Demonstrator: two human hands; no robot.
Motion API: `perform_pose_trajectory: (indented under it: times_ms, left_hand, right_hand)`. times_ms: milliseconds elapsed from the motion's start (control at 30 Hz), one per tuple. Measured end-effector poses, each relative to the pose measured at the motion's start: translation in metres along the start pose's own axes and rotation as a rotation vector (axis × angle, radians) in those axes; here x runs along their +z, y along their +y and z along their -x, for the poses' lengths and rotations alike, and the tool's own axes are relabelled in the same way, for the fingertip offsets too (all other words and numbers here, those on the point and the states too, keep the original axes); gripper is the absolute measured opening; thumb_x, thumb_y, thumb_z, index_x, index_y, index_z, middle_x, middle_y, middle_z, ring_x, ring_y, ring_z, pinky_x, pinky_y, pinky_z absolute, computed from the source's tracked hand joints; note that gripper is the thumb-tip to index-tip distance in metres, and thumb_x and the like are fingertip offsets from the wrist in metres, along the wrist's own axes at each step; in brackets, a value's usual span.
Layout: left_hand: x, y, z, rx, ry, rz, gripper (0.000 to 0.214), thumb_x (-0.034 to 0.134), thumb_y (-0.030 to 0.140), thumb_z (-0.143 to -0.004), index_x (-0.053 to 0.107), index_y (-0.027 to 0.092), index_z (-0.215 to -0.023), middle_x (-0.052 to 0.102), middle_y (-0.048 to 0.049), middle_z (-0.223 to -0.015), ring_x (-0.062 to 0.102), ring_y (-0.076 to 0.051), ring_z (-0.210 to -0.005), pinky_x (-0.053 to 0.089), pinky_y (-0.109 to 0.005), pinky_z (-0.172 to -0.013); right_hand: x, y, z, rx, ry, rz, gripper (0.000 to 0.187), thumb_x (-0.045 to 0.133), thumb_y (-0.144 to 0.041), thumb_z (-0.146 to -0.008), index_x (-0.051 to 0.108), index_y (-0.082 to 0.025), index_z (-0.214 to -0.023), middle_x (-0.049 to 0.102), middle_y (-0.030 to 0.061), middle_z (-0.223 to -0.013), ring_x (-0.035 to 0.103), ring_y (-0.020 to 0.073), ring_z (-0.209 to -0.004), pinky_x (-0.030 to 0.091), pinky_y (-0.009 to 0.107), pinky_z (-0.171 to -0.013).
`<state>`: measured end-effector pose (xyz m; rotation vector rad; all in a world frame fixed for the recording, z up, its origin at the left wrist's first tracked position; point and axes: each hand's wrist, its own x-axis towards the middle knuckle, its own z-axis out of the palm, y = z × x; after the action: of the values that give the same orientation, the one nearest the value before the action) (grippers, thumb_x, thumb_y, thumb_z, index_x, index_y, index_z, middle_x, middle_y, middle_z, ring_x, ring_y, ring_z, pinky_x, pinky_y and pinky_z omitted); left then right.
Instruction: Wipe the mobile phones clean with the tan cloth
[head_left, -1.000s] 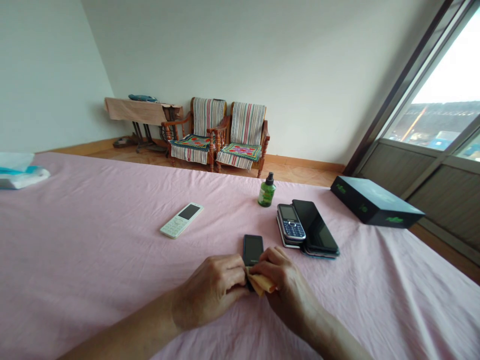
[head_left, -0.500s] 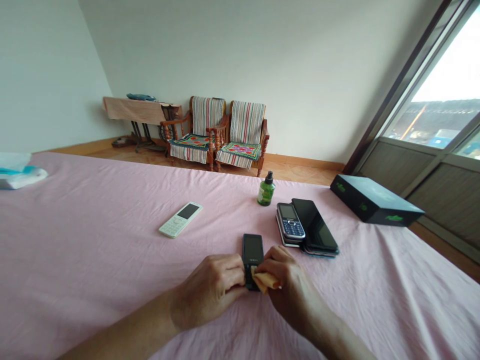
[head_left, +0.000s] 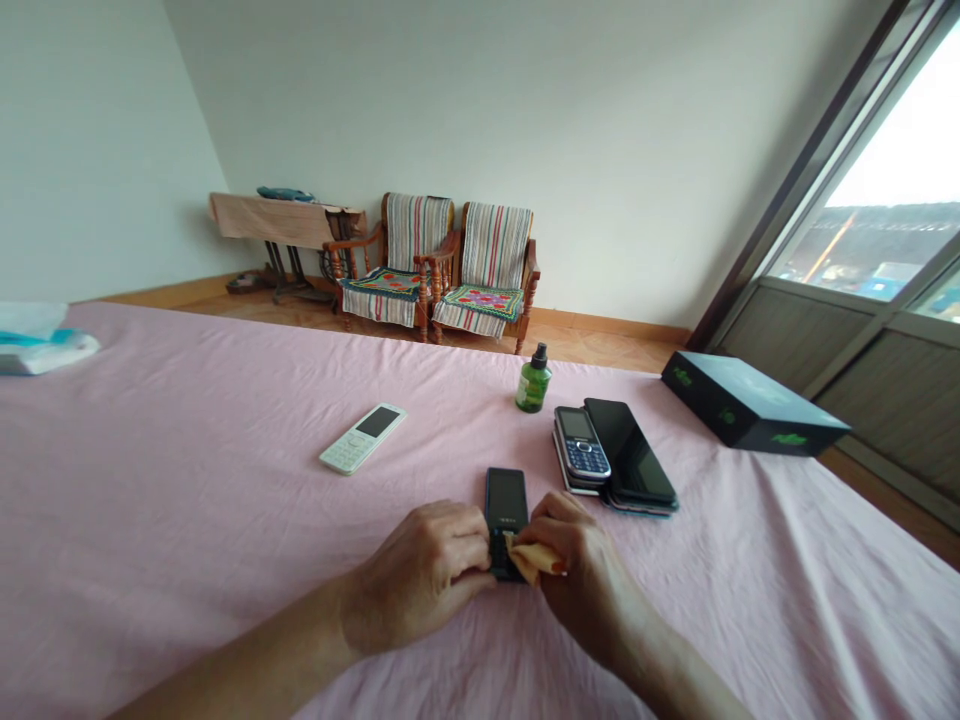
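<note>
A dark keypad mobile phone [head_left: 507,496] lies on the pink cloth in front of me, screen end pointing away. My left hand [head_left: 427,565] is closed at its left edge, fingertips and thumb gripping the side of the phone. A folded yellow cloth [head_left: 538,560] is pinched in my right hand [head_left: 576,560], and its tip presses on the phone's keypad. The cloth and fingers cover part of the keys. To the left of the hands lies a white keypad phone [head_left: 363,438].
A green bottle [head_left: 533,380] with a black cap stands beyond the hands. At right lie a blue keypad phone [head_left: 583,446] on a stack, black smartphones [head_left: 630,450] and a black box [head_left: 750,402]. A tissue pack [head_left: 45,345] sits far left. Two chairs [head_left: 450,270] stand behind.
The yellow cloth in my right hand has shifted slightly to the right over the keypad. My left hand stays on the phone's edge, and the phone stays in place.
</note>
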<state>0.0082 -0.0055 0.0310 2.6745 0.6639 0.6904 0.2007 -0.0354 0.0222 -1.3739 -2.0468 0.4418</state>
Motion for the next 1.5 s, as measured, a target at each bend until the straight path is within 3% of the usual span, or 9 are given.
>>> perform_pose_trajectory:
  times_ms: [200,433,600,800,967,1133,1267,1333,1500]
  left_hand:
    - [0.0,0.0,0.0,-0.009,-0.004,-0.025,0.009,0.063,0.011,-0.087,0.065,0.018,-0.081,0.062,0.0001,-0.079,0.058,-0.015,-0.073,0.041,-0.025,-0.068]
    - [-0.001,0.0,0.001,-0.002,0.007,-0.047,0.009,0.067,0.014,-0.085,0.061,0.016,-0.078,0.063,-0.0001,-0.08,0.059,-0.015,-0.075,0.041,-0.025,-0.069]
    - [-0.001,0.001,0.0,-0.002,0.022,-0.05,0.012,0.069,0.011,-0.082,0.061,0.016,-0.075,0.063,0.0004,-0.077,0.057,-0.014,-0.072,0.04,-0.025,-0.067]
    - [-0.001,-0.001,0.0,0.003,0.01,-0.012,0.009,0.068,0.013,-0.084,0.062,0.017,-0.079,0.064,0.0006,-0.079,0.059,-0.014,-0.074,0.04,-0.025,-0.069]
    - [-0.002,0.0,-0.001,0.013,0.026,-0.021,0.008,0.066,0.012,-0.084,0.063,0.018,-0.08,0.064,0.0005,-0.079,0.058,-0.014,-0.072,0.04,-0.025,-0.067]
    - [-0.002,0.002,-0.001,-0.026,0.01,0.008,0.01,0.068,0.011,-0.083,0.063,0.017,-0.077,0.064,0.0012,-0.078,0.059,-0.014,-0.074,0.041,-0.025,-0.069]
    - [0.001,-0.001,0.0,-0.104,-0.002,0.034,0.011,0.07,0.012,-0.081,0.062,0.016,-0.075,0.063,-0.0002,-0.079,0.058,-0.016,-0.076,0.043,-0.026,-0.071]
    - [0.001,-0.003,0.0,-0.175,0.021,0.052,0.013,0.074,0.013,-0.077,0.062,0.017,-0.079,0.063,-0.0018,-0.085,0.058,-0.018,-0.082,0.045,-0.029,-0.075]
    - [0.0,-0.008,-0.002,-0.237,0.062,0.162,0.053,0.08,0.009,-0.066,0.059,0.02,-0.113,0.059,-0.0051,-0.111,0.054,-0.022,-0.105,0.045,-0.035,-0.093]
  right_hand:
    - [0.009,-0.004,0.0,-0.075,-0.006,-0.025,0.027,0.057,0.006,-0.073,0.065,-0.019,-0.064,0.058,0.0018,-0.077,0.052,0.0147,-0.075,0.037,0.025,-0.063]
    - [-0.008,0.008,0.005,-0.002,0.029,0.014,0.026,0.06,0.007,-0.071,0.068,-0.017,-0.063,0.056,0.0021,-0.072,0.052,0.0138,-0.069,0.037,0.025,-0.06]
    - [-0.004,0.014,0.001,-0.045,0.067,0.052,0.027,0.059,0.005,-0.075,0.074,-0.018,-0.078,0.058,0.0044,-0.078,0.053,0.0163,-0.075,0.039,0.027,-0.063]
    - [-0.005,0.012,0.006,-0.04,0.032,0.033,0.031,0.058,0.009,-0.07,0.072,-0.018,-0.069,0.056,0.0024,-0.073,0.052,0.0153,-0.072,0.038,0.026,-0.062]
    - [-0.003,0.013,0.005,-0.025,0.035,0.041,0.028,0.055,0.005,-0.077,0.071,-0.018,-0.075,0.057,0.0031,-0.078,0.052,0.0154,-0.074,0.039,0.026,-0.063]
    - [-0.004,0.006,0.007,-0.045,-0.019,0.054,0.026,0.057,0.004,-0.077,0.069,-0.018,-0.068,0.056,0.0026,-0.074,0.052,0.0155,-0.073,0.037,0.027,-0.061]
    - [-0.004,0.004,0.009,-0.058,-0.025,0.057,0.025,0.057,0.001,-0.08,0.072,-0.019,-0.075,0.056,0.0039,-0.077,0.052,0.0162,-0.074,0.039,0.027,-0.063]
    - [-0.003,0.004,0.009,-0.072,-0.028,0.074,0.025,0.055,-0.001,-0.083,0.071,-0.02,-0.078,0.057,0.0047,-0.08,0.052,0.0172,-0.077,0.039,0.028,-0.065]
    - [0.004,-0.002,0.004,-0.115,-0.03,0.085,0.024,0.056,-0.001,-0.083,0.07,-0.02,-0.079,0.059,0.0044,-0.084,0.051,0.0175,-0.08,0.04,0.029,-0.068]
